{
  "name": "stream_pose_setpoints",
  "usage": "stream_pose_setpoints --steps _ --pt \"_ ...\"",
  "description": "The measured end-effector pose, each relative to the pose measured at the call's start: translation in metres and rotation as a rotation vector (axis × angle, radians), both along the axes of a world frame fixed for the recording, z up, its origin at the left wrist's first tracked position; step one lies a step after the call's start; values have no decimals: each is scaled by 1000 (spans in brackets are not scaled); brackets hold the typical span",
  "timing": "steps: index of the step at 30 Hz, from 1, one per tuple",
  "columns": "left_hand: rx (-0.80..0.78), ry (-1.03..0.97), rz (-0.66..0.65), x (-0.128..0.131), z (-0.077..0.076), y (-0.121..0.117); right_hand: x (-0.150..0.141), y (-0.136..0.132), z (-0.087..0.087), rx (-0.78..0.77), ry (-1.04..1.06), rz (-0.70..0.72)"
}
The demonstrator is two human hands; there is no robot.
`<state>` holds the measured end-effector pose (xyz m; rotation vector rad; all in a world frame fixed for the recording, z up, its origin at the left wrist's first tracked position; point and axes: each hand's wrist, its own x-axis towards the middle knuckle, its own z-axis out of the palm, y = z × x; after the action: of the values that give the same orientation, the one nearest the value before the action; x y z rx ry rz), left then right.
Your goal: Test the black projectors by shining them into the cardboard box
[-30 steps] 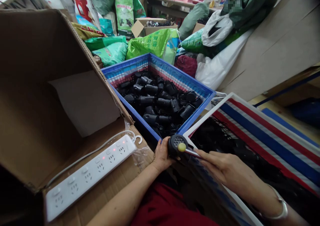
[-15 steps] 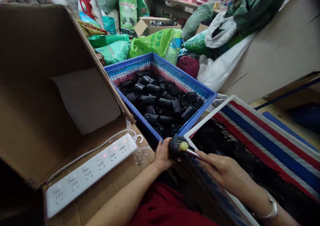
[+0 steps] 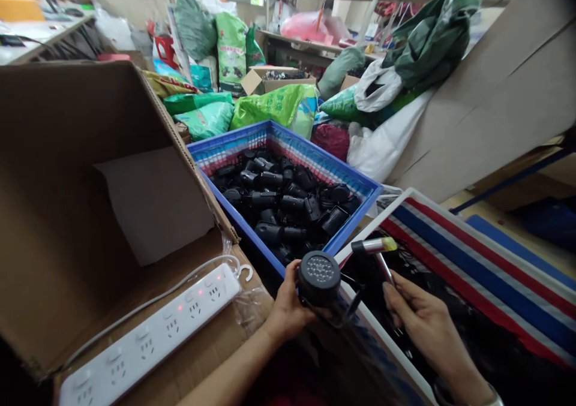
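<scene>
green woven sacks [image 3: 231, 52] and plastic bags, heaped at the far side. brown cardboard carton [image 3: 67, 154], open, at left, its flap lying flat toward the person. blue plastic crate [image 3: 225, 140], lined with striped sheeting, filled with black plastic units [image 3: 274, 199] lying jumbled. white-rimmed crate [image 3: 432, 214], at right, lined with red, blue and white striped sheeting, dark tangled contents inside. white power strip [image 3: 148, 340], six sockets, red indicator lights lit, lying on the carton flap, grey cord looping beside it. left hand [image 3: 288, 301]: closed, fingers curled around a round black unit [image 3: 319, 279] with a perforated face, held up just beside the blue crate's near corner, above the white rim. right hand [image 3: 427, 322]: closed in a pinch on the stem of a small metal t-shaped tool [image 3: 373, 246] with a yellow tip, near the black unit, not touching it.
</scene>
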<state>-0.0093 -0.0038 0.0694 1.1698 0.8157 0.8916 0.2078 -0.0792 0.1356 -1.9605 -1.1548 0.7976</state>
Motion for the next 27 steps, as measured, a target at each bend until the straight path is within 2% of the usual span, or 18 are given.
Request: stream_pose_setpoints --steps 3,5,8,12,17,20,23,27 --pt "-83 -159 -49 -10 23 7 -7 10 -8 27 110 -9" --pt "-211 -264 -48 -19 29 9 -13 20 -14 39 206 -13" --pt "-376 -422 16 -34 26 8 -20 42 -31 -2 379 69" --pt "-488 -622 -45 -54 20 7 -32 89 -63 -141 486 210" --pt "-511 -720 -130 -71 24 9 -55 161 -110 -348 374 280" --pt "-556 -855 -224 -80 29 8 -67 190 -135 -475 226 323" --pt "-565 -982 -290 -88 35 8 -71 204 -153 -571 91 370" --pt "-532 -1046 -351 -93 39 8 -72 206 -164 -662 -29 449"
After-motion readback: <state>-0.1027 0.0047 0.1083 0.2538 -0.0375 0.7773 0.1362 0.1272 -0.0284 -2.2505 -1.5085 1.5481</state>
